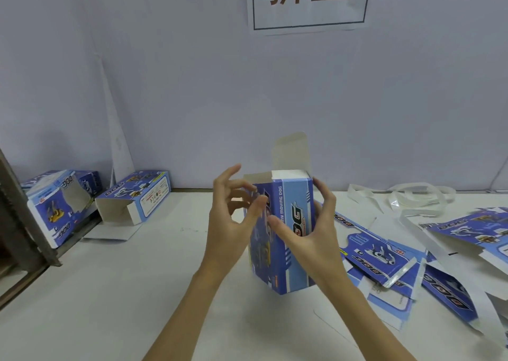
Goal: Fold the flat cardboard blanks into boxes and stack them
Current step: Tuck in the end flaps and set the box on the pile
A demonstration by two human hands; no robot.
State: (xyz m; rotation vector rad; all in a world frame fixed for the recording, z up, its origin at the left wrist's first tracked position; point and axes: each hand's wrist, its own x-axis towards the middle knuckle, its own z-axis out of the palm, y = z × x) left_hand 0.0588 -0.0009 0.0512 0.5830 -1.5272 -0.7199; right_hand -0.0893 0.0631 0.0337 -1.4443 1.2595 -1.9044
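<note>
A blue and white cardboard box (295,253) stands upright at the centre of the table, its top lid flap (291,151) raised. My right hand (310,231) grips it, thumb on the front face and fingers round the right side. My left hand (233,217) is at the box's upper left edge, its fingers curled and touching the left panel near a side flap. Flat printed blanks (384,253) lie spread out to the right. Two folded boxes rest at the back left: one open-ended (134,195) and one leaning (57,209).
Loose white paper strips (412,198) lie at the back right near the wall. A dark wooden frame (24,217) stands at the left edge. A sign (308,0) hangs on the wall. The white table top (137,278) shows in front and to the left.
</note>
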